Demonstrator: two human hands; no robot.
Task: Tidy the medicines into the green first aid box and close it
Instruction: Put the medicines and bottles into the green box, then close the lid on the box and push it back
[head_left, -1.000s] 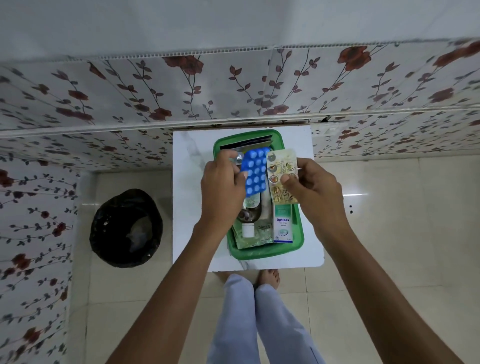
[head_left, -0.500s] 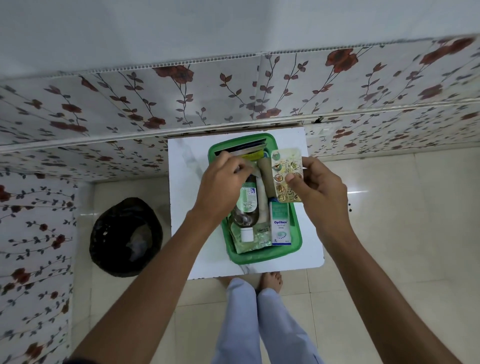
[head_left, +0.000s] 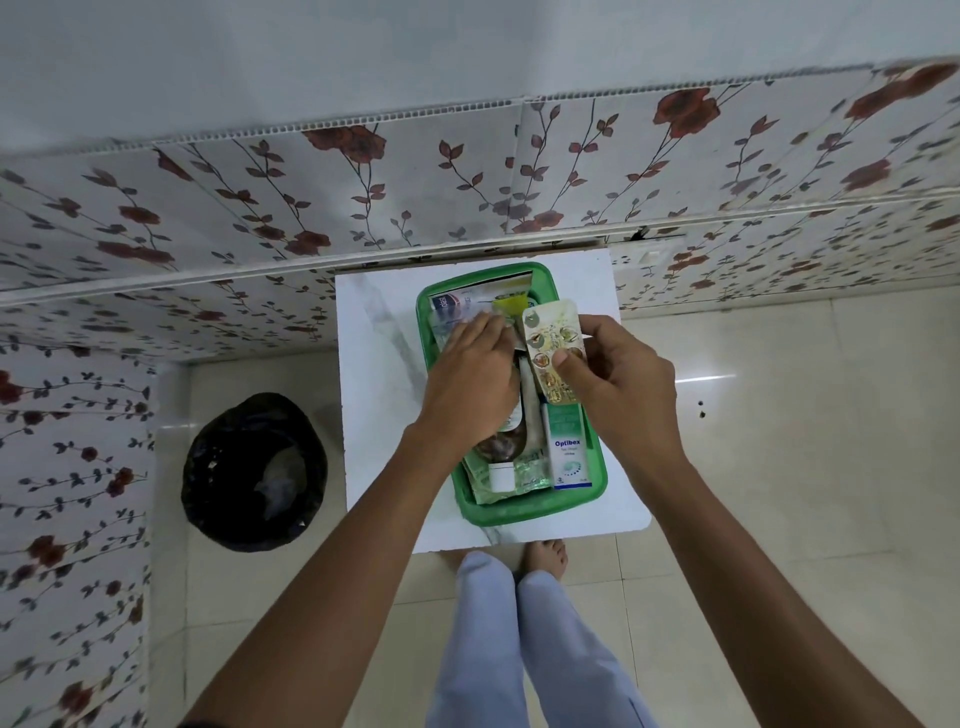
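The green first aid box (head_left: 524, 512) stands open on a small white table (head_left: 379, 415), packed with medicines. Among them are a white-and-green Optibex carton (head_left: 569, 452), a bottle with a white cap (head_left: 501, 475) and foil packs (head_left: 457, 306) at the far end. My left hand (head_left: 472, 384) lies palm down inside the box, fingers tucked among the packs; what it grips is hidden. My right hand (head_left: 618, 384) pinches a yellowish blister strip (head_left: 550, 338) just above the box's right side. No lid is in view.
A black-lined waste bin (head_left: 254, 467) sits on the tiled floor left of the table. A floral-papered wall (head_left: 467, 182) runs right behind the table. My bare feet (head_left: 543, 558) and trouser legs are at the table's near edge.
My left hand carried a blue blister strip down into the box; the strip is now out of sight under the hand. My right hand kept the yellowish strip roughly where it was.
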